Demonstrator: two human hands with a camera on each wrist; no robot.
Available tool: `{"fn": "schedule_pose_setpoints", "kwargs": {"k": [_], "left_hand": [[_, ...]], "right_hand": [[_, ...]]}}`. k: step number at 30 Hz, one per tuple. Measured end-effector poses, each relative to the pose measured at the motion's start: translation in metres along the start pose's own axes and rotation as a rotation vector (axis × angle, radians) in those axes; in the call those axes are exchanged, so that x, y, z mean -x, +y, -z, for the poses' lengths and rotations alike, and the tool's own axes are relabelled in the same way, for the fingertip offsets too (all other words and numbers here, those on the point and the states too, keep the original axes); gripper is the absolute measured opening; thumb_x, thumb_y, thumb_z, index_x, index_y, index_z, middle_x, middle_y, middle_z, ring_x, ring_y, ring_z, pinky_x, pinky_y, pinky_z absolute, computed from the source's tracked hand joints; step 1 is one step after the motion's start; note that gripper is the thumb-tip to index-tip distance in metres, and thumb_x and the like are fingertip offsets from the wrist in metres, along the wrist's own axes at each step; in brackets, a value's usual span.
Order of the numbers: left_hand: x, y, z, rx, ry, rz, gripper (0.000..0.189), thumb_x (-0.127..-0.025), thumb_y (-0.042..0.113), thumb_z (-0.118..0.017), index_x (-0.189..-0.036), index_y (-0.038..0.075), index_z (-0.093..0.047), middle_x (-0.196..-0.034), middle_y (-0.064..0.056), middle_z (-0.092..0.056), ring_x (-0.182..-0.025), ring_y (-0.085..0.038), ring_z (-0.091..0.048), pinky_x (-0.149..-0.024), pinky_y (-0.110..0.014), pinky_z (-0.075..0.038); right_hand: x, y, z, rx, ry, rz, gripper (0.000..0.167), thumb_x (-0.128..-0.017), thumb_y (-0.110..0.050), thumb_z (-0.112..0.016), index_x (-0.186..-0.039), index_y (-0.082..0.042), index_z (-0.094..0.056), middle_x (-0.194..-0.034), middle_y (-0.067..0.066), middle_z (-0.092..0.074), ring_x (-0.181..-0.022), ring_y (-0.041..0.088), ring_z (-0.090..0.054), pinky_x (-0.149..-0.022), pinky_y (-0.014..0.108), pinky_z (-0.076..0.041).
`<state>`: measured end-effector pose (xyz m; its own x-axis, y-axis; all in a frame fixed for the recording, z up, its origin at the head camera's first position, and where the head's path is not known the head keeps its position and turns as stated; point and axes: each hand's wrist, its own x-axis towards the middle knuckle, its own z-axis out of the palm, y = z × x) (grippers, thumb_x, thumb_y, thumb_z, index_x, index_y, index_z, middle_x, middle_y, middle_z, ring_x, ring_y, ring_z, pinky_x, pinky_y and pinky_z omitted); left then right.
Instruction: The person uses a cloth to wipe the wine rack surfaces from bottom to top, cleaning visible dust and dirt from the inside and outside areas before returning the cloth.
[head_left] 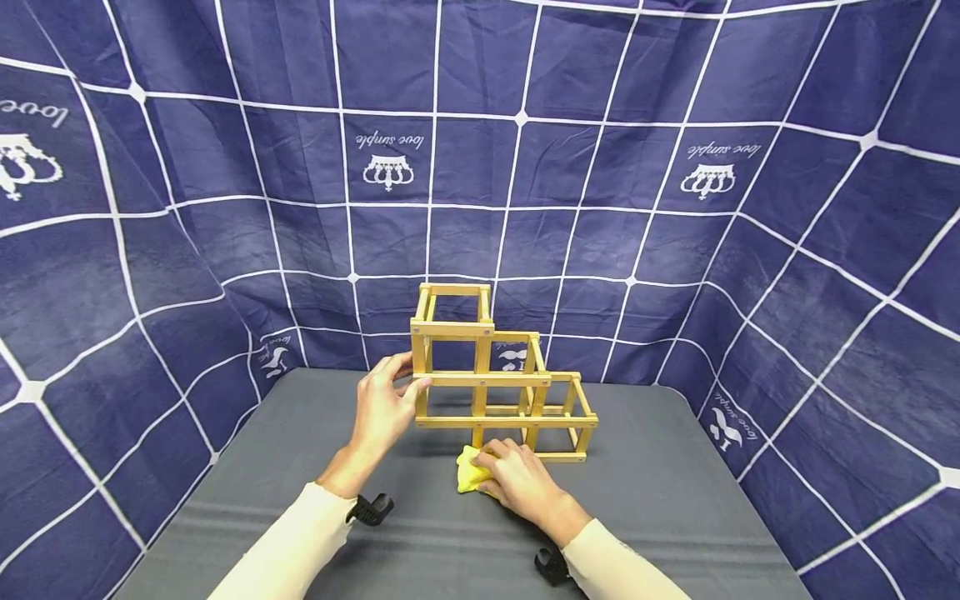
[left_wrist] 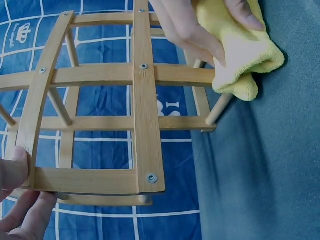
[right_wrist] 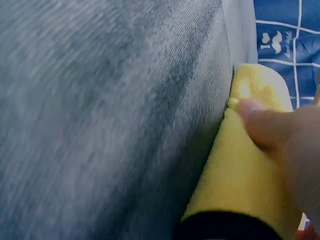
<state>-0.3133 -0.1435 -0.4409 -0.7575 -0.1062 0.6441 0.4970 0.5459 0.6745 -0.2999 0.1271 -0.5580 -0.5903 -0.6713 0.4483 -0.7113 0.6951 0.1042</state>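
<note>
A stepped rack of pale wooden bars (head_left: 450, 379) stands on the grey-covered table, its tall side at the left. My left hand (head_left: 386, 406) holds its left edge, and the left wrist view shows the thumb in front of a bar and fingers behind. A yellow cloth (head_left: 469, 471) is bunched in my right hand (head_left: 521, 483), low at the rack's front. In the left wrist view the cloth (left_wrist: 245, 55) touches the end of a wooden bar. The right wrist view shows my thumb pressed on the cloth (right_wrist: 240, 165); the other fingers are hidden there.
The grey table cover (head_left: 300, 467) spreads around the rack. A blue curtain with white grid lines (head_left: 600, 167) hangs close behind the rack and along both sides. Each wrist carries a black camera mount, one at the left wrist (head_left: 371, 509).
</note>
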Motion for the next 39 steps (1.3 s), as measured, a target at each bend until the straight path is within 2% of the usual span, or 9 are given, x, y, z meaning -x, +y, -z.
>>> {"fn": "schedule_pose_setpoints", "kwargs": {"k": [9, 14, 17, 20, 23, 25, 27, 33, 39], "left_hand": [[-0.002, 0.000, -0.004, 0.052, -0.014, 0.051, 0.038, -0.095, 0.000, -0.094, -0.132, 0.002, -0.083, -0.125, -0.020, -0.087, -0.110, -0.036, -0.089, -0.094, -0.037, -0.073], [0.001, -0.001, -0.002, 0.033, -0.010, 0.060, 0.038, -0.096, 0.001, -0.094, -0.132, 0.005, -0.083, -0.119, -0.016, -0.089, -0.105, -0.031, -0.090, -0.088, -0.015, -0.067], [0.001, -0.001, -0.001, 0.018, 0.001, 0.046, 0.038, -0.096, 0.003, -0.094, -0.132, 0.006, -0.083, -0.115, -0.016, -0.090, -0.101, -0.032, -0.091, -0.083, -0.009, -0.062], [0.001, -0.001, 0.000, -0.001, 0.014, 0.047, 0.037, -0.095, 0.003, -0.095, -0.131, 0.007, -0.083, -0.113, -0.015, -0.090, -0.099, -0.032, -0.091, -0.083, -0.012, -0.064], [0.001, -0.001, 0.001, -0.015, 0.013, 0.055, 0.037, -0.095, 0.002, -0.095, -0.130, 0.008, -0.083, -0.113, -0.014, -0.091, -0.101, -0.030, -0.091, -0.087, -0.024, -0.070], [0.001, -0.002, 0.001, -0.011, 0.006, 0.058, 0.036, -0.095, 0.002, -0.094, -0.130, 0.008, -0.083, -0.114, -0.014, -0.090, -0.103, -0.030, -0.091, -0.090, -0.032, -0.072], [0.000, -0.002, 0.001, -0.007, 0.004, 0.054, 0.036, -0.095, 0.002, -0.094, -0.129, 0.008, -0.083, -0.115, -0.013, -0.090, -0.104, -0.030, -0.090, -0.091, -0.034, -0.073], [-0.004, -0.004, -0.001, 0.018, 0.001, 0.036, 0.036, -0.096, 0.003, -0.095, -0.130, 0.007, -0.083, -0.113, -0.014, -0.090, -0.102, -0.032, -0.091, -0.086, -0.011, -0.064], [-0.003, -0.006, -0.003, 0.020, 0.001, 0.007, 0.036, -0.093, 0.000, -0.096, -0.127, 0.004, -0.083, -0.107, -0.016, -0.090, -0.096, -0.035, -0.091, -0.084, -0.020, -0.070]], "right_hand": [[0.014, 0.016, 0.002, -0.006, 0.030, 0.008, 0.036, -0.094, -0.012, -0.098, -0.127, -0.022, -0.089, -0.122, 0.003, -0.082, -0.097, 0.022, -0.076, -0.079, 0.034, -0.068], [0.043, 0.033, 0.013, 0.006, 0.061, -0.008, 0.040, -0.090, -0.006, -0.099, -0.126, -0.021, -0.089, -0.119, 0.006, -0.080, -0.094, 0.024, -0.075, -0.076, 0.037, -0.068], [0.065, 0.050, 0.022, 0.014, 0.099, -0.028, 0.042, -0.087, -0.005, -0.101, -0.125, -0.020, -0.090, -0.117, 0.006, -0.080, -0.095, 0.024, -0.076, -0.075, 0.039, -0.069], [0.089, 0.069, 0.032, 0.030, 0.126, -0.043, 0.046, -0.083, -0.004, -0.102, -0.124, -0.019, -0.090, -0.117, 0.005, -0.081, -0.096, 0.024, -0.077, -0.075, 0.041, -0.069], [0.111, 0.089, 0.039, 0.049, 0.147, -0.063, 0.049, -0.078, -0.001, -0.103, -0.121, -0.019, -0.090, -0.115, 0.004, -0.080, -0.095, 0.024, -0.077, -0.075, 0.042, -0.068], [0.121, 0.099, 0.043, 0.051, 0.161, -0.070, 0.050, -0.075, 0.002, -0.103, -0.119, -0.018, -0.090, -0.113, 0.004, -0.080, -0.094, 0.024, -0.077, -0.076, 0.043, -0.068], [0.127, 0.107, 0.045, 0.048, 0.170, -0.065, 0.050, -0.075, 0.002, -0.103, -0.119, -0.017, -0.090, -0.112, 0.003, -0.079, -0.094, 0.024, -0.076, -0.077, 0.043, -0.068], [0.116, 0.107, 0.039, 0.020, 0.196, -0.020, 0.050, -0.077, 0.000, -0.104, -0.121, -0.018, -0.090, -0.113, 0.005, -0.079, -0.094, 0.025, -0.076, -0.075, 0.041, -0.067], [0.080, 0.080, 0.027, 0.012, 0.138, 0.019, 0.046, -0.082, -0.001, -0.102, -0.123, -0.020, -0.090, -0.116, 0.007, -0.079, -0.099, 0.024, -0.077, -0.078, 0.038, -0.070]]}}
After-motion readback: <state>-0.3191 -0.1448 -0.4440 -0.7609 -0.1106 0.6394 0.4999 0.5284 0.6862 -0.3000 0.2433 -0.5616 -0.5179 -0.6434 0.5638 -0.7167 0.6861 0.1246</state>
